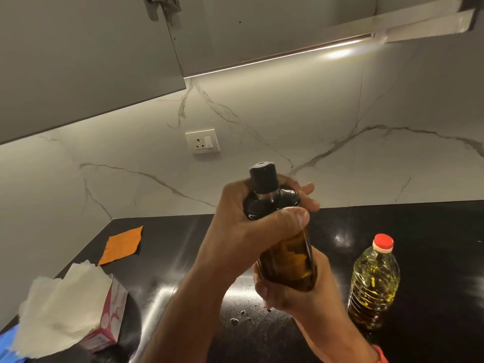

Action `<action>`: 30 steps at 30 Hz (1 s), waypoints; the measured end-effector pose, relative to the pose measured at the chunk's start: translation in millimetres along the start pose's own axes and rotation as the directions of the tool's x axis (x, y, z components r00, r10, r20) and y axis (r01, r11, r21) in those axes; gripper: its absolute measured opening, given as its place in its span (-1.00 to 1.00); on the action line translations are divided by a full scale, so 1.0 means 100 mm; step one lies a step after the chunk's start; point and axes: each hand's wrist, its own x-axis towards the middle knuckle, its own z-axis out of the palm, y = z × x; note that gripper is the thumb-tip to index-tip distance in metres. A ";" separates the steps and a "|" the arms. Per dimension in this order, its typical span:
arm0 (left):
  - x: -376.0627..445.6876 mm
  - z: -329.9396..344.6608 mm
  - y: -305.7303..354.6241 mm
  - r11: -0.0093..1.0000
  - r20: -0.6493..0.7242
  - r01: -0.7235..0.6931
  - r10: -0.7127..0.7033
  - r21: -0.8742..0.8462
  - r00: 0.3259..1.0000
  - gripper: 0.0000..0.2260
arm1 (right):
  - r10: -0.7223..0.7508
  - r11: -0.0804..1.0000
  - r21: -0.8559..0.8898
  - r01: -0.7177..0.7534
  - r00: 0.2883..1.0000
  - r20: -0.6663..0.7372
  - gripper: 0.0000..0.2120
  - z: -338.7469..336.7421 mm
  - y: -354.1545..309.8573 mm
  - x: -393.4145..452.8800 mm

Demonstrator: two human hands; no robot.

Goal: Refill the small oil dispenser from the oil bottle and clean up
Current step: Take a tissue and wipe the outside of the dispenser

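Amber glass fills my grip: my right hand (293, 289) cups the base of the small oil dispenser (285, 247), held up off the counter (432, 231), so the body stays put. My left hand (251, 226) wraps its fingers and thumb round the black top (264, 179), placed, I judge, to twist it. Droplets (241, 314) spot the counter below. To my left a tissue box (104, 310) waits for wiping; to my right the oil bottle (373, 284) stands upright, red cap on. Farther back lies an orange cloth (121, 244).
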 end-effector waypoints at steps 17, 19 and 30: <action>-0.27 0.06 -0.36 0.973 -0.201 0.070 -0.116 -0.221 0.973 -0.53 | -0.008 0.988 -0.151 -0.013 0.990 -0.140 -0.52 0.04 0.01 0.00; -0.26 0.05 -0.37 0.978 -0.225 0.061 -0.106 -0.202 0.969 -0.63 | -0.057 0.983 -0.184 0.019 0.977 -0.207 -0.55 0.01 0.05 -0.04; -0.26 0.03 -0.46 0.955 -0.182 0.103 -0.158 -0.278 0.970 -0.70 | -0.606 0.667 -0.606 0.432 0.788 -0.105 -0.82 -0.17 -0.14 0.04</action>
